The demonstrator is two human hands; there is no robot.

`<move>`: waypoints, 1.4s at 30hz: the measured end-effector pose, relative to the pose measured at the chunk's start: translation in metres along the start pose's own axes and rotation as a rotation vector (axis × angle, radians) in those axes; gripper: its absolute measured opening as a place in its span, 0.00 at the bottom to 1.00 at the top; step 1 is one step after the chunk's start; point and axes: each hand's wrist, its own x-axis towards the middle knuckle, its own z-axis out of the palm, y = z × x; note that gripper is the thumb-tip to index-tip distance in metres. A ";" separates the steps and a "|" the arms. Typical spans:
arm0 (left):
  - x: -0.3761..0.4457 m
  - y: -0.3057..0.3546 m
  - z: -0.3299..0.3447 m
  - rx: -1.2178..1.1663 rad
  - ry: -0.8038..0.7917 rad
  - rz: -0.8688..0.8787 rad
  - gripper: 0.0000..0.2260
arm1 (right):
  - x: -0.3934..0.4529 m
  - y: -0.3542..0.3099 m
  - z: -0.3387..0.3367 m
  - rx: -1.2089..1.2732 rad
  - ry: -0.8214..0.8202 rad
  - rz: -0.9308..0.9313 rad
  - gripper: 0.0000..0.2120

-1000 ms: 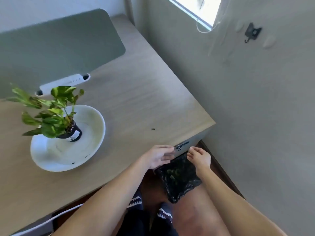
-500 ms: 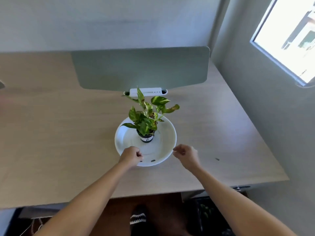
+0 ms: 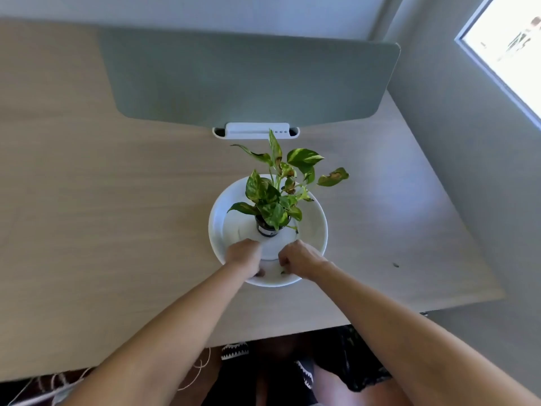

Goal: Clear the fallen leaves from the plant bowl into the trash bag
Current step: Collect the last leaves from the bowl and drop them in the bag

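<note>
Since the frame half a second back, both your hands have moved forward off the near rim and now sit inside the white plant bowl [image 3: 317, 227], just in front of the small dark pot [image 3: 268, 229]; a second back they were down at the black trash bag [image 3: 355, 364], off the desk's right corner. Your left hand [image 3: 244, 257] is curled into a loose fist, knuckles up, with its fingertips pressed down on the bowl's floor at the near left; whether it has pinched anything is hidden beneath it. Your right hand [image 3: 300, 260] is likewise curled nearly closed, fingertips down on the bowl floor, with a small dark leaf fragment [image 3: 283, 271] showing right at them; I cannot tell whether it is gripped or merely touched. The two hands lie near each other but apart. The potted pothos [image 3: 278, 197] stands upright in the bowl's middle, several leaves browned. One dark speck [image 3: 395, 265] lies on the wooden desk [image 3: 117, 230], well to the right of the bowl. The trash bag shows below the desk's near edge, beside your right forearm.
</note>
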 end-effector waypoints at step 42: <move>-0.010 -0.027 -0.003 -0.578 0.176 -0.001 0.04 | -0.006 0.024 -0.004 0.156 0.031 -0.035 0.07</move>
